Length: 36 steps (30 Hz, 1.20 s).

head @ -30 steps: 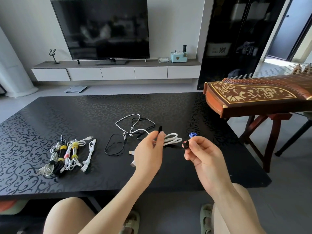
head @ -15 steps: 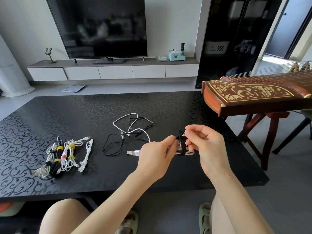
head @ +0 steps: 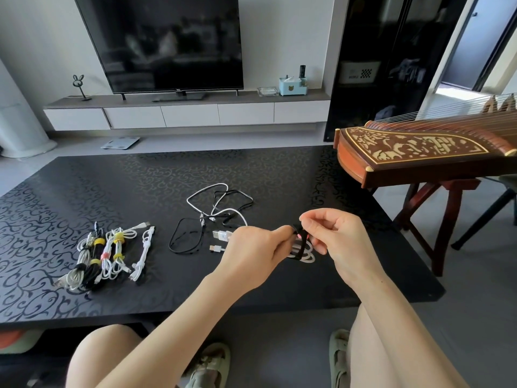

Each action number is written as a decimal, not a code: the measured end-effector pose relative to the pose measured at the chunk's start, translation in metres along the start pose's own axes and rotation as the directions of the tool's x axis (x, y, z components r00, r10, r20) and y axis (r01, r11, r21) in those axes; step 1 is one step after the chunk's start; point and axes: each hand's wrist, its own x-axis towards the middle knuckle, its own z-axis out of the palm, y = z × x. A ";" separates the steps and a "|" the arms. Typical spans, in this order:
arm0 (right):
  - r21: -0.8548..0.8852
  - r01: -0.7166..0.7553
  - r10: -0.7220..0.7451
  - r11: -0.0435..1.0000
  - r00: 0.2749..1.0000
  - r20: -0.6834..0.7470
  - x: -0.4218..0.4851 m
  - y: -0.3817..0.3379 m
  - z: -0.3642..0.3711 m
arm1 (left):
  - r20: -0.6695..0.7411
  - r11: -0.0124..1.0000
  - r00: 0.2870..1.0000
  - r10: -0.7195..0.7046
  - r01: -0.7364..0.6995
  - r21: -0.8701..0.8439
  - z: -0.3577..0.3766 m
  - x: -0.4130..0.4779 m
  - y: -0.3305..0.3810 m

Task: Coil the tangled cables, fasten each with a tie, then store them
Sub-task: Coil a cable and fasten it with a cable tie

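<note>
On the table (head: 112, 186), tied bundles (head: 103, 253) are laid toward the front left edge; a loose tangle (head: 218, 208) at the middle is not yet coiled. Nearer the front edge, a white coil (head: 306, 252) is gripped by the left hand (head: 251, 253) and a black tie (head: 298, 249) is pinched round it by the right hand (head: 335, 239). The tie's fastening is hidden by fingers.

My only view, one wide-angle camera on the person's head, looking forward and down across the black table (head: 140, 191), left hand (head: 251, 256) and right hand (head: 341, 242) close in at centre, knees (head: 106, 351) at the bottom edge, television (head: 167, 43) far ahead against the back wall.
</note>
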 end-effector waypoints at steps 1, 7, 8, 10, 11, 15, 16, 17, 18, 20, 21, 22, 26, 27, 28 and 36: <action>0.000 -0.013 0.013 1.000 1.000 0.020 0.000 0.000 -0.001 | 0.010 1.000 1.000 0.011 -0.011 -0.006 -0.001 0.000 -0.001; -0.044 -0.122 0.127 0.992 0.979 0.157 0.004 -0.001 -0.006 | 0.045 0.995 0.995 0.095 -0.095 0.018 -0.004 0.001 -0.004; -0.046 -0.158 0.164 0.986 0.967 0.196 0.005 -0.001 -0.008 | 0.070 0.991 0.990 0.126 -0.129 0.042 -0.005 0.001 -0.004; -0.040 -0.219 0.222 0.975 0.939 0.264 0.004 0.000 -0.010 | 0.112 0.982 0.979 0.168 -0.177 0.073 -0.007 0.001 -0.003; -0.038 -0.222 0.224 0.974 0.935 0.275 0.003 0.001 -0.011 | 0.118 0.983 0.979 0.166 -0.174 0.061 -0.007 -0.001 -0.003; -0.072 -0.072 0.084 0.995 0.978 0.192 -0.008 0.006 -0.006 | 0.079 0.992 0.996 0.034 -0.024 -0.122 -0.003 -0.005 0.000; -0.085 -0.024 0.038 0.996 0.985 0.168 -0.011 0.008 -0.003 | 0.069 0.989 0.998 0.006 0.004 -0.145 -0.002 -0.006 0.000; -0.089 0.013 0.000 0.996 0.989 0.148 -0.014 0.010 -0.002 | 0.068 0.987 0.998 -0.012 0.023 -0.158 -0.001 -0.006 0.000; -0.082 0.040 -0.029 0.996 0.990 0.135 -0.016 0.012 -0.001 | 0.075 0.985 0.997 -0.025 0.038 -0.168 0.000 -0.006 0.000; -0.073 0.078 -0.067 0.994 0.988 0.139 -0.018 0.013 -0.002 | 0.101 0.981 0.994 -0.036 0.054 -0.187 0.001 -0.007 -0.001; -0.092 0.098 -0.083 0.991 0.985 0.150 -0.019 0.014 -0.002 | 0.111 0.979 0.993 -0.035 0.057 -0.196 0.002 -0.007 -0.002; -0.126 0.120 -0.099 0.985 0.982 0.160 -0.019 0.014 -0.003 | 0.120 0.978 0.992 -0.031 0.055 -0.201 0.002 -0.008 -0.003; -0.274 0.201 -0.158 0.940 0.972 0.172 -0.018 0.016 0.000 | 0.159 0.988 0.987 -0.007 0.031 -0.152 0.004 -0.009 -0.006; -0.285 0.206 -0.159 0.936 0.971 0.178 -0.017 0.016 -0.001 | 0.168 0.991 0.986 -0.001 0.024 -0.135 0.004 -0.009 -0.008; -0.282 0.199 -0.150 0.938 0.971 0.187 -0.016 0.015 -0.002 | 0.177 0.993 0.984 0.003 0.018 -0.120 0.004 -0.010 -0.008; -0.423 0.267 -0.170 0.866 0.952 0.253 -0.003 0.001 -0.011 | 0.267 0.980 0.953 0.146 -0.103 -0.168 -0.010 -0.010 -0.003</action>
